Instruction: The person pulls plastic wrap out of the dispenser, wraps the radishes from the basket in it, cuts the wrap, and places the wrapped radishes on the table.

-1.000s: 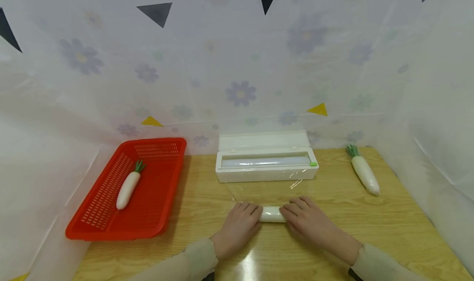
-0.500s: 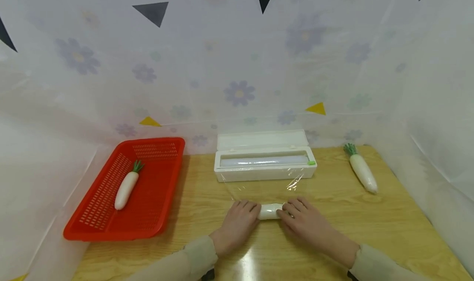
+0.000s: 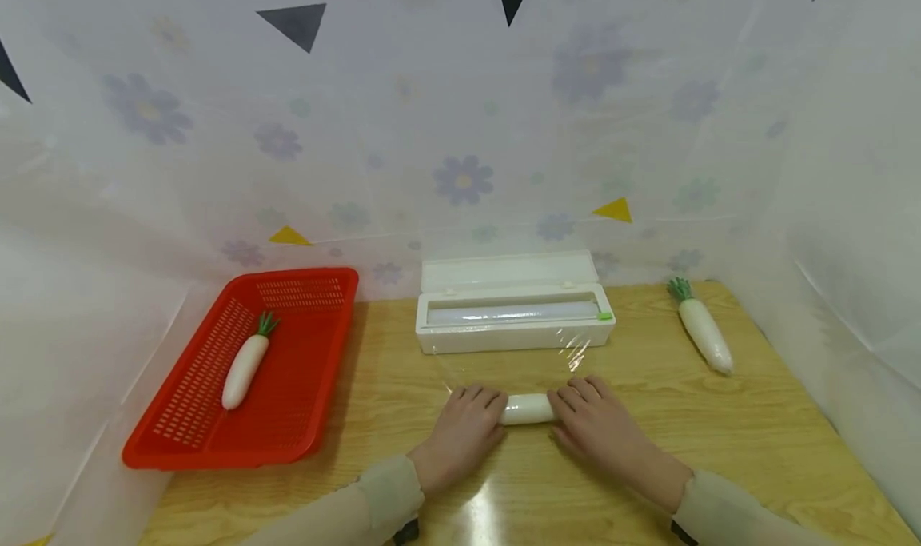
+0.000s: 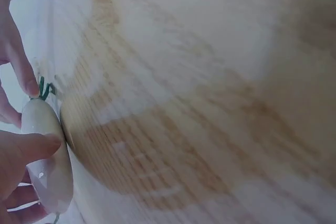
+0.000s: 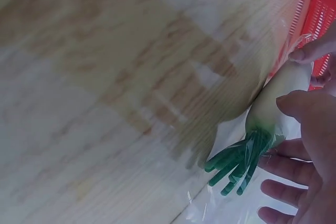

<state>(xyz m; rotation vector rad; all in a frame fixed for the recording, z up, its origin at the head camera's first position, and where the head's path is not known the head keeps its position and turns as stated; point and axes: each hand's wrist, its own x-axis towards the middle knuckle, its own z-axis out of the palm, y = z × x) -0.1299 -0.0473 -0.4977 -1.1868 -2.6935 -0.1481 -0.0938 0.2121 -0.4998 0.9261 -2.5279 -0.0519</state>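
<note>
A white radish [image 3: 528,409] lies crosswise near the table's middle, with shiny cling film on it. My left hand [image 3: 466,432] holds its root end; in the left wrist view the thumb [image 4: 39,146] presses on the white body. At the leafy end, my right hand [image 3: 603,430] holds the radish between thumb and fingers. Green leaves [image 5: 239,163] stick out below that thumb in the right wrist view; the hands hide both ends in the head view. Clear cling film [image 3: 514,364] stretches from the radish back to a white dispenser box [image 3: 514,339] with its lid up.
A red basket [image 3: 334,346] stands at the left with another white radish [image 3: 245,370] inside. One more radish [image 3: 705,335], shiny-surfaced, lies at the back right of the wooden table [image 3: 763,450]. Behind the box hangs a flower-patterned curtain [image 3: 360,130].
The radish and both hands have shifted slightly away from me, toward the box. My right fingers have moved on the leafy end, and the radish's wrapped surface looks smoother than half a second ago.
</note>
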